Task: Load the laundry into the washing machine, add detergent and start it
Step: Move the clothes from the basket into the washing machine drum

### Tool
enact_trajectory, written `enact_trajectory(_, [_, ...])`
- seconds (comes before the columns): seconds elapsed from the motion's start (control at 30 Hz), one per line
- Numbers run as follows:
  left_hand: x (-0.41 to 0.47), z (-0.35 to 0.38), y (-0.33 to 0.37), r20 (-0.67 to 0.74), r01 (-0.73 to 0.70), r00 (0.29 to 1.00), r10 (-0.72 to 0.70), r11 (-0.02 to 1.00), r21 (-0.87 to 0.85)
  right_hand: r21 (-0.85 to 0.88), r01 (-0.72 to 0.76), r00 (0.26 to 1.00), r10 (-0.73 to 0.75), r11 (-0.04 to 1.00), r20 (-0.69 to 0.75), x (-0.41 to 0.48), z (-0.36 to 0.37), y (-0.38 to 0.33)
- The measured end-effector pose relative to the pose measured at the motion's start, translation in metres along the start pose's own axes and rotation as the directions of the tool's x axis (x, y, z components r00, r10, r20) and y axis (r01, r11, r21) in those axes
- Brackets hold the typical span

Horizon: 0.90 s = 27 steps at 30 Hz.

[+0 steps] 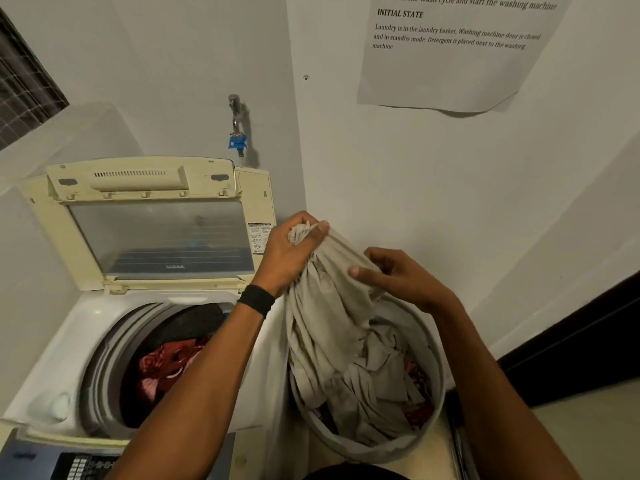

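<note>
The left hand (289,252) grips the bunched top end of a beige cloth (329,327), fingers and thumb curled tight round the gathered fabric, and holds it up above the grey laundry basket (434,344). The right hand (398,277) pinches a fold of the same cloth just below and to the right, thumb pressed on the fabric. The cloth hangs stretched out with its long axis running from the left hand's fist down and slightly right into the basket, where its lower end lies crumpled among other laundry, including a patterned red piece at the basket's far side. The basket stands just beside the washing machine (69,341), on its right. The machine is a top loader with its lid (156,233) raised and leaning back against the wall; inside the drum (114,351) lie a red patterned garment (166,368) and something dark behind it. A black wristband (257,301) sits on the left wrist. A tap (237,133) with a blue fitting sticks out of the wall above the machine, and a printed sheet (450,64) is stuck higher up on the right.
</note>
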State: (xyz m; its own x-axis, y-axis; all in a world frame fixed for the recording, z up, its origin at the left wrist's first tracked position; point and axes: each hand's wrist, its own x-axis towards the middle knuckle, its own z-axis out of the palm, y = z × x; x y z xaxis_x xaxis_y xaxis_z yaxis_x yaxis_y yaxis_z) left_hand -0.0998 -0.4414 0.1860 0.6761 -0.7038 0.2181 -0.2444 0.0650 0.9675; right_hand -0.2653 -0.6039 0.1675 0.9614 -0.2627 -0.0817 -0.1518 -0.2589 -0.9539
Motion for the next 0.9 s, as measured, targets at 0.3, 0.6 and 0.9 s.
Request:
enact_trajectory(0.3, [-0.002, 0.006, -0.005, -0.124, -0.016, 0.992, 0.022, 0.999, 0.042, 0.114, 0.255, 0.917, -0.203, 0.960, -0.345, -0.013, -0.031, -0.018])
enact_trajectory(0.6, [-0.007, 0.031, 0.009, -0.098, -0.026, 0.995, 0.022, 0.999, -0.040, 0.059, 0.290, 0.849, -0.229, 0.955, -0.477, 0.018, 0.022, -0.055])
enact_trajectory(0.9, [-0.004, 0.013, -0.001, -0.190, 0.024, 0.981, -0.046, 0.993, -0.117, -0.115, 0.045, 0.991, -0.059, 0.992, -0.120, 0.003, 0.033, 0.019])
